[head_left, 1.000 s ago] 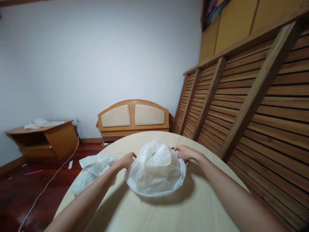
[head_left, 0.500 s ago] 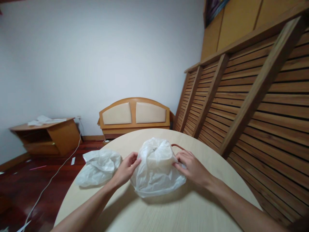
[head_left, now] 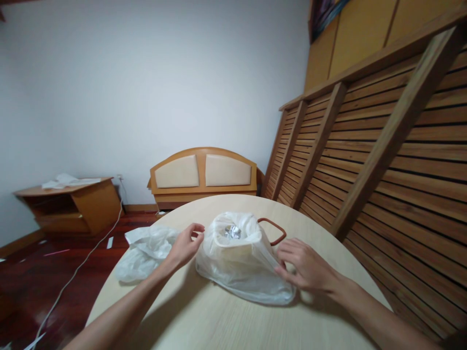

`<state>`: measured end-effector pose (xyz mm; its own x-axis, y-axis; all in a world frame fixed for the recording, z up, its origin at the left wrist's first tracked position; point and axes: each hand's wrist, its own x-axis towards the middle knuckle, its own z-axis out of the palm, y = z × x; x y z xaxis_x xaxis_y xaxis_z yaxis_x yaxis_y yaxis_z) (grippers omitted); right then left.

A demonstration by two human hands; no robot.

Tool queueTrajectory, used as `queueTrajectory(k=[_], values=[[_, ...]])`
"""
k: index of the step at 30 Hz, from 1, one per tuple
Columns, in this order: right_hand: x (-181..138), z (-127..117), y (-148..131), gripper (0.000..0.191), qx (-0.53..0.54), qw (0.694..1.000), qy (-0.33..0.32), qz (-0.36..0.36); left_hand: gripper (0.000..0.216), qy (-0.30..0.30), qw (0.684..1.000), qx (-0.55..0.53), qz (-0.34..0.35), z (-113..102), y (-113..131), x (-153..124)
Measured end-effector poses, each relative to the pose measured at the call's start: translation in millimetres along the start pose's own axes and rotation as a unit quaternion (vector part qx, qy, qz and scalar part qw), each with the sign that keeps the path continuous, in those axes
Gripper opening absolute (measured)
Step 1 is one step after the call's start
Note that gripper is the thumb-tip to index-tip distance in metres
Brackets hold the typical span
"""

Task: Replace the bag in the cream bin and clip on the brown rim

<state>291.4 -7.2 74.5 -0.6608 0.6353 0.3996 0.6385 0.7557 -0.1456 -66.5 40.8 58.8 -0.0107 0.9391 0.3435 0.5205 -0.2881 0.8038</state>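
Note:
A white translucent plastic bag sits on the round table, draped around a pale bulky thing whose kind I cannot make out. Shiny silver material shows through the gathered top. From the far right side sticks out a brown squared handle loop. My right hand pinches the bag's right side and draws the plastic outward. At the bag's upper left, my left hand has bent fingers held apart, with nothing visible in them. Partly behind my left hand lies a second crumpled white plastic bag.
The pale round table has a curved edge. Beyond it stand a padded headboard and a low wooden cabinet. Slatted wooden panels lean at the right. A white cable runs over the dark red floor.
My right hand has moved right and nearer, stretching the bag's side. My left hand has come off the bag, up and left. More of the brown handle and the silver material shows.

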Motion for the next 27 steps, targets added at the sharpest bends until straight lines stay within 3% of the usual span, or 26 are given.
queueTrajectory(k=[3,6,10,13,16,19,21,24,27], values=[[21,-8,-7,0.023,0.06,0.992,0.078,0.084,0.042,-0.006,0.996,-0.085,0.04,7,25,18],[38,-12,-17,0.025,0.065,0.992,0.077,0.081,0.053,-0.077,0.99,-0.116,0.034,16,43,37],[45,-8,-20,0.009,0.016,0.995,0.076,0.059,0.043,-0.137,0.988,-0.059,0.025,21,51,54],[39,-8,-10,0.009,-0.002,0.994,0.095,0.053,0.033,-0.183,0.983,0.002,0.012,14,55,55],[32,-14,3,0.009,0.004,0.997,0.069,0.033,0.038,-0.262,0.964,0.024,-0.032,3,63,53],[31,-23,12,0.012,0.056,0.998,0.01,-0.009,0.042,-0.261,0.965,0.01,-0.032,0,74,55],[37,-26,15,0.019,0.12,0.992,0.02,0.032,0.048,-0.252,0.968,-0.001,-0.015,6,80,59],[53,-24,17,0.036,0.236,0.956,0.052,0.167,0.046,-0.264,0.964,0.019,0.014,19,86,65],[70,-16,16,0.048,0.3,0.931,0.001,0.207,0.035,-0.275,0.958,0.05,0.06,29,89,69]])
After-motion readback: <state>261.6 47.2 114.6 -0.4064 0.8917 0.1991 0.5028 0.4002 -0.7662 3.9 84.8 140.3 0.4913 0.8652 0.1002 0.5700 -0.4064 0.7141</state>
